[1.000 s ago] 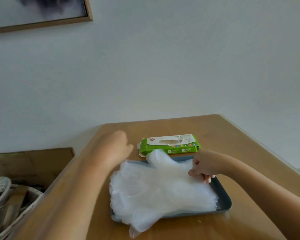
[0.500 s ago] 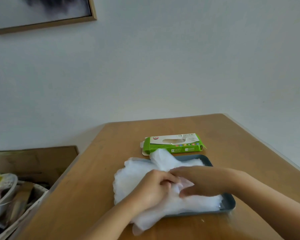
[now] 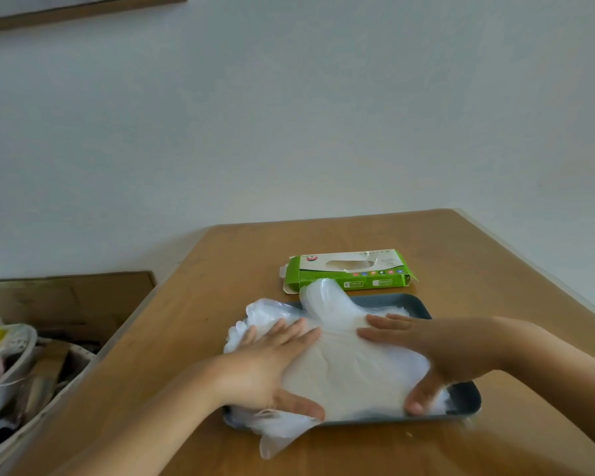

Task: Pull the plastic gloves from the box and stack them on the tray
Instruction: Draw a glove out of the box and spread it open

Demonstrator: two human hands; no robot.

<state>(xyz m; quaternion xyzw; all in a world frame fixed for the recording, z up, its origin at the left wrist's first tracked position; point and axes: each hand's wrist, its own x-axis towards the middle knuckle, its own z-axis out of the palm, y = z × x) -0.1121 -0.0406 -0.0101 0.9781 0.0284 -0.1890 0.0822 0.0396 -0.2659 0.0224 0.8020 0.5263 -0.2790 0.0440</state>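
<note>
Lying in a rumpled, translucent white heap, the gloves (image 3: pixel 351 369) fill the tray (image 3: pixel 462 403) and spill over its left and near rims, one loose end drooping onto the table (image 3: pixel 193 324). The left hand (image 3: pixel 272 369) rests flat on the heap's left side, fingers straight and spread, thumb lying along the near edge. The right hand (image 3: pixel 433 355) presses flat on the right side, fingers straight and pointing left, thumb down near the tray's front rim. Just beyond the tray lies the green and white box (image 3: pixel 351 271), its left end flap open. Left of the table a basket (image 3: pixel 11 365) holds mixed clutter. A frame (image 3: pixel 79 10) hangs on the wall.
</note>
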